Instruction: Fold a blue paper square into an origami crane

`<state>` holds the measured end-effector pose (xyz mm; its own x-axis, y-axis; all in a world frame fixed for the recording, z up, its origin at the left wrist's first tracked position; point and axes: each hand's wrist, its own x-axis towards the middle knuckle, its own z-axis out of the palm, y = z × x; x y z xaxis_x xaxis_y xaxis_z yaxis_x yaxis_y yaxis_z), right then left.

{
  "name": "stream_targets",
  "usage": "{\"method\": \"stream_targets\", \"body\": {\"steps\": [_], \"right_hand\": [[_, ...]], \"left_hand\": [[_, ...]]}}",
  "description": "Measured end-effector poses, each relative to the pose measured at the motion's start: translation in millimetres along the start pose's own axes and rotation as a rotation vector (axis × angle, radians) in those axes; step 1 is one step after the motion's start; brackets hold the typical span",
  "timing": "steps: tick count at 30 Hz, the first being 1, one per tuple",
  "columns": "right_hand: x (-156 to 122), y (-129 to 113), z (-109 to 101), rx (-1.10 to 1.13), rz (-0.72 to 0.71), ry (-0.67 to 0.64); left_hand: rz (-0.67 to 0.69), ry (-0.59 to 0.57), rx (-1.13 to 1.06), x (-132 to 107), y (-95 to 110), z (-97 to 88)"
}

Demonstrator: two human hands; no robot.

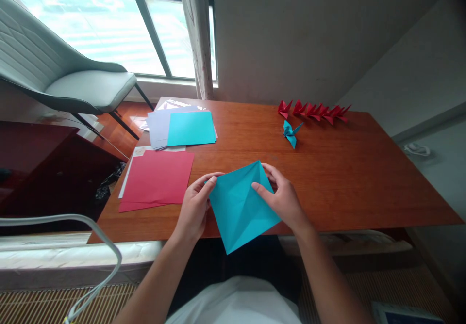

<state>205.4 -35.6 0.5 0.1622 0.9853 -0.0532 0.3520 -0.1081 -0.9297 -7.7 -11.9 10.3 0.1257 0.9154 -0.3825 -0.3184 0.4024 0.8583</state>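
Observation:
Between both hands I hold a square of turquoise origami paper (236, 212), tilted and marked with creases, above the table's front edge. My left hand (198, 202) pinches its left corner, thumb on top and fingers partly behind. On the right side, my right hand (280, 195) grips the paper with the thumb lying on its face and the other fingers behind the edge. Beyond the paper, a folded turquoise paper crane (291, 134) rests on the table. Behind it stands a row of several red paper cranes (316, 112).
The brown wooden table (364, 178) carries red paper sheets (158, 176) at the left. Farther back lie turquoise sheets (191, 128) on pale lilac ones (157, 127). A grey chair (91, 86) stands by the window, and a white cable (109, 246) loops at lower left.

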Motion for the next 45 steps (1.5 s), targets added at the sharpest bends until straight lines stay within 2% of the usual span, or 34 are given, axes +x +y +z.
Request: {"method": "stream_targets", "body": {"steps": [6,12,15,17,23,29,35,39,45], "right_hand": [[0,-7,0,-0.071,0.066,-0.057],[2,1,0,0.117,0.081,-0.005],[0,1,1,0.229,0.112,0.033],[-2,0,2,0.278,0.122,0.041],[-8,-5,3,0.303,0.134,0.003],[-6,0,0,0.34,0.094,-0.015],[-3,3,3,0.419,0.132,0.002],[-4,2,3,0.474,0.146,0.005],[-5,6,1,0.527,0.139,0.017]], "left_hand": [[-0.027,-0.044,-0.015,2,-5,1.6],[0.03,-0.053,0.088,-8,-8,-1.7],[0.037,-0.167,0.186,-16,-8,-4.2],[0.041,-0.193,0.236,-18,-9,-5.2],[0.138,-0.065,0.336,-15,-13,-2.5],[0.115,-0.078,0.294,-14,-11,-3.6],[0.078,-0.056,0.213,-11,-10,-11.0],[0.094,-0.017,0.154,-9,-11,-12.4],[0.142,0.026,0.178,-8,-16,-12.8]]}}
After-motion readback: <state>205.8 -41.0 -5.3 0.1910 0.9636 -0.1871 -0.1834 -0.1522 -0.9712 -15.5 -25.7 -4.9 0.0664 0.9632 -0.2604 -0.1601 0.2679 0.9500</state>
